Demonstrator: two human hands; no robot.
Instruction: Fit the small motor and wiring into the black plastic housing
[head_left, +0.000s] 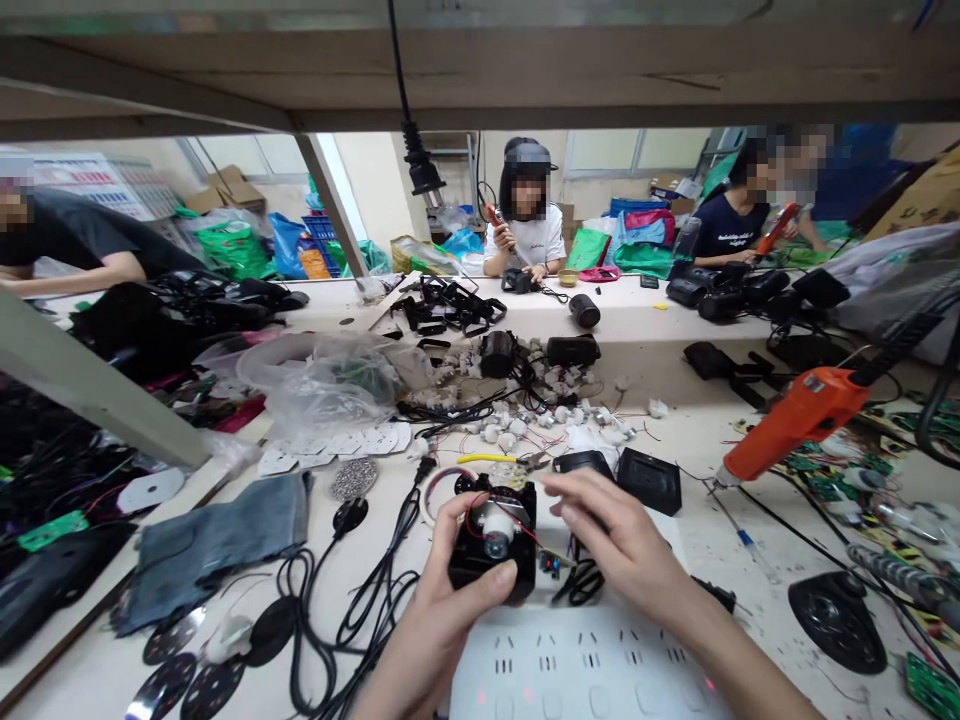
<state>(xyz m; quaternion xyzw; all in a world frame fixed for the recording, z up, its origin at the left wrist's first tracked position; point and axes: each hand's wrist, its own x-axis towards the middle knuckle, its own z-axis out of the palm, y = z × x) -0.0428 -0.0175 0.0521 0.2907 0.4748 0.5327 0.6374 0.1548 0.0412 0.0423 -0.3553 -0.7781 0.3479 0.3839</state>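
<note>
My left hand [450,590] grips a black plastic housing [491,555] from below and the left side, thumb across its front. A small white motor [496,528] sits in the housing, with red wires looping over it. A little circuit board [551,565] hangs off the housing's right side. My right hand [615,540] hovers just right of the housing, fingers spread and reaching toward its top, touching or nearly touching the wires. Both hands are above a white power strip [585,665].
An orange electric screwdriver [795,420] hangs at the right. Black cables [360,600], a grey cloth [217,540], metal discs [180,680], black covers [649,478] and white small parts [540,415] lie around. Three other people sit at the far benches.
</note>
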